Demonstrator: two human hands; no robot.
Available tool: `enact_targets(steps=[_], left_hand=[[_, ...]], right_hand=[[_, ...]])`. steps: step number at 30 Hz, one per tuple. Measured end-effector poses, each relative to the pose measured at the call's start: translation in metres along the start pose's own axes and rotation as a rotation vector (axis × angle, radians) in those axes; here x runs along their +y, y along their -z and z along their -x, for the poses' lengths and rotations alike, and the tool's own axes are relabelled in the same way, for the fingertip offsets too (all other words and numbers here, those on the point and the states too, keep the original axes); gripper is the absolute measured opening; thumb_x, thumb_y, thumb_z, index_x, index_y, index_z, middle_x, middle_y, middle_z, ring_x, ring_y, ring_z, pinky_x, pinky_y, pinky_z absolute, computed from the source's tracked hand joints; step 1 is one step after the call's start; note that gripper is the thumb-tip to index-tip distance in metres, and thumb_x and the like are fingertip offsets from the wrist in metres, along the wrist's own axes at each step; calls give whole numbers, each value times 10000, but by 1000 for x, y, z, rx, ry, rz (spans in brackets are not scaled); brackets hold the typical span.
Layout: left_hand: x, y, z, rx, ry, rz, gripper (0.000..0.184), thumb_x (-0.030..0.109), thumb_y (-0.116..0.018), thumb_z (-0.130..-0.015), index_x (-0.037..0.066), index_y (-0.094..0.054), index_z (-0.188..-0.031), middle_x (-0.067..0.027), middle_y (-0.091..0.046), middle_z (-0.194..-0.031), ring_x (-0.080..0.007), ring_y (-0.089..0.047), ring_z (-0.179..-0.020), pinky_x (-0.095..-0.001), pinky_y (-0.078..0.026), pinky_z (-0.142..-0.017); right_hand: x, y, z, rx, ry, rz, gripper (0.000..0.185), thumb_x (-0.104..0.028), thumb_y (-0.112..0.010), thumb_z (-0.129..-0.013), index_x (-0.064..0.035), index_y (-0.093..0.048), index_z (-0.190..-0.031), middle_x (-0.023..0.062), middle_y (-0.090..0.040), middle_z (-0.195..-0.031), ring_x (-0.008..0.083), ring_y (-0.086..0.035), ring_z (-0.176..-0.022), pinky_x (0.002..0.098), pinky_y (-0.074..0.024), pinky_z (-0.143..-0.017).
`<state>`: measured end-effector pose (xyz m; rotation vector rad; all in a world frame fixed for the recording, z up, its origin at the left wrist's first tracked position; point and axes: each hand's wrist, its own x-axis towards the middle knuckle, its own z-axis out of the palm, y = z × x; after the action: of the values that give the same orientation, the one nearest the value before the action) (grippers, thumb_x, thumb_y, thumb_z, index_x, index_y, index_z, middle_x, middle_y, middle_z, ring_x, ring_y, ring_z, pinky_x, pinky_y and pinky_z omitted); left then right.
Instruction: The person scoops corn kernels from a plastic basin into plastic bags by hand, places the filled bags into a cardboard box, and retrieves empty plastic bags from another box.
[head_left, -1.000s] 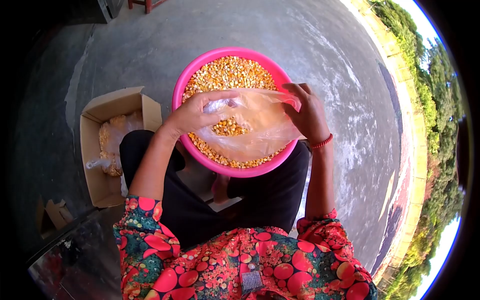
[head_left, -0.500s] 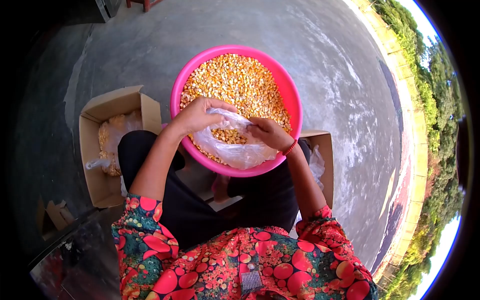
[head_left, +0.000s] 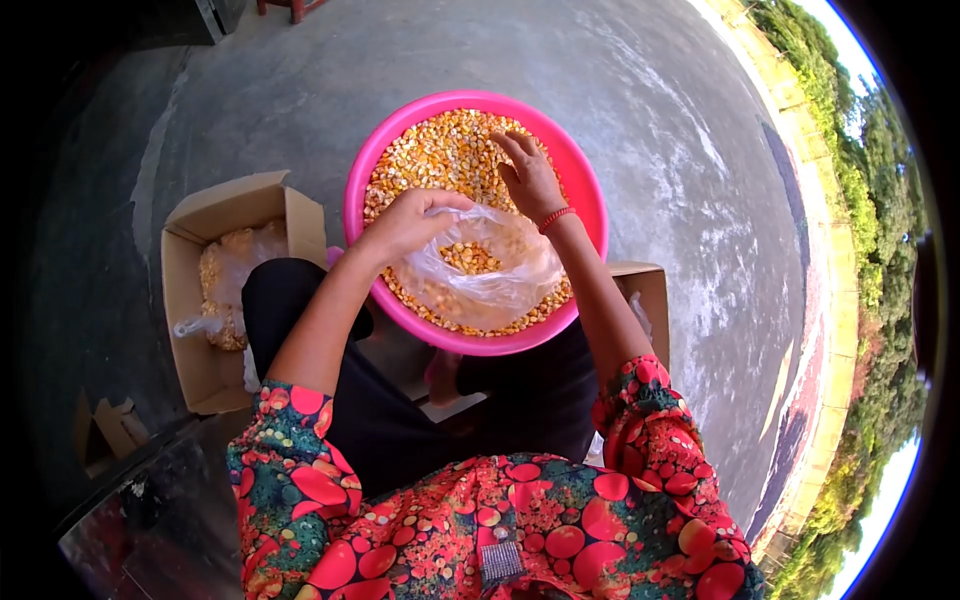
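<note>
A clear plastic bag [head_left: 520,258] rests on the corn kernels [head_left: 430,155] that fill a pink basin [head_left: 592,215]. Its mouth gapes, and some kernels show inside. My left hand [head_left: 405,225] is closed on the bag's left rim, thumb and fingers pinching the film. Above the kernels on the far right side of the basin is my right hand [head_left: 530,180], its fingers apart and holding nothing that I can see. A red bracelet [head_left: 556,219] circles the right wrist.
An open cardboard box [head_left: 183,275] at the left contains a plastic bag of kernels [head_left: 228,270]. Another cardboard box [head_left: 648,295] stands right of my knees, partly hidden. My legs [head_left: 400,425] flank the basin's near side. Grey concrete floor [head_left: 680,180] surrounds everything.
My right hand has let go of the bag's rim and moved away from me, over the kernels. The left hand still grips the bag, which now lies wider and lower.
</note>
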<state>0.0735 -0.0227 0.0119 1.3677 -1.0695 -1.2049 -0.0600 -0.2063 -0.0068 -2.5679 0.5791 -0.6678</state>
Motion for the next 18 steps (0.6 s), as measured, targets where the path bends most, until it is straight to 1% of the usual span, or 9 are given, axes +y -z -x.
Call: enact_targets(steps=[4,6,7,8,10,11,15,17,18], left_hand=[[-8,2,-2,-25,9,6,307,54,-505,-841,-19,-573,-1131,-91,-605,-1094,-128,-557,-991,-257,-422,-881],[-9,2,-1,-13,-13,10,312,49,-503,-839,-11,-571,-1137,-80,-607,-1089,-118,-563,-970,-252,-429,-867],[-4,2,0,-11,-16,30,302,42,-498,-837,-5,-584,-1123,-78,-614,-1077,-115,-565,-967,-248,-432,-860],[-1,1,0,-11,-19,49,294,36,-494,-835,0,-596,-1108,-75,-621,-1065,-112,-567,-964,-245,-435,-854],[-2,2,-2,-18,16,6,286,25,-487,-831,5,-610,-1088,-75,-628,-1056,-112,-567,-973,-243,-436,-853],[-3,2,-3,-26,51,-42,281,14,-479,-827,10,-625,-1068,-76,-634,-1046,-112,-567,-982,-240,-436,-852],[-13,0,-9,-61,42,21,270,7,-472,-827,12,-643,-1036,-75,-646,-1018,-114,-574,-973,-243,-438,-854],[-14,-2,-8,-1,-25,-3,265,6,-507,-793,54,-675,-992,-25,-667,-888,-43,-557,-702,-195,-441,-659],[-14,-3,-8,-3,-26,-3,265,6,-507,-793,54,-675,-992,-25,-667,-888,-43,-557,-702,-195,-441,-659]], right_hand=[[0,-23,6,22,141,235,345,-109,-575,-776,-143,-558,-1119,151,-529,-1114,314,-511,-1022,413,-423,-887],[-2,-22,16,-64,34,187,264,-137,-585,-776,-126,-565,-1039,139,-543,-1016,323,-523,-965,424,-437,-828],[-2,-22,21,-33,47,203,170,-176,-565,-806,-111,-556,-962,120,-542,-935,323,-550,-873,430,-456,-743],[-2,-20,25,-36,48,206,170,-176,-565,-806,-111,-556,-962,120,-542,-935,323,-550,-873,430,-456,-743],[-2,-15,32,-149,-137,207,145,-208,-530,-842,-101,-560,-935,114,-546,-925,324,-576,-794,423,-474,-680],[-2,-12,34,-137,-137,233,167,-243,-503,-867,-100,-561,-929,107,-564,-869,328,-582,-751,433,-478,-632],[24,-15,43,-108,-142,165,156,-219,-502,-863,-96,-556,-942,121,-575,-812,330,-584,-711,416,-477,-615],[45,-20,47,18,-272,-145,157,-203,-475,-883,-78,-556,-934,98,-570,-733,260,-560,-585,349,-446,-507],[42,-12,45,19,-274,-144,157,-203,-475,-883,-78,-556,-934,98,-570,-733,260,-560,-585,349,-446,-507]])
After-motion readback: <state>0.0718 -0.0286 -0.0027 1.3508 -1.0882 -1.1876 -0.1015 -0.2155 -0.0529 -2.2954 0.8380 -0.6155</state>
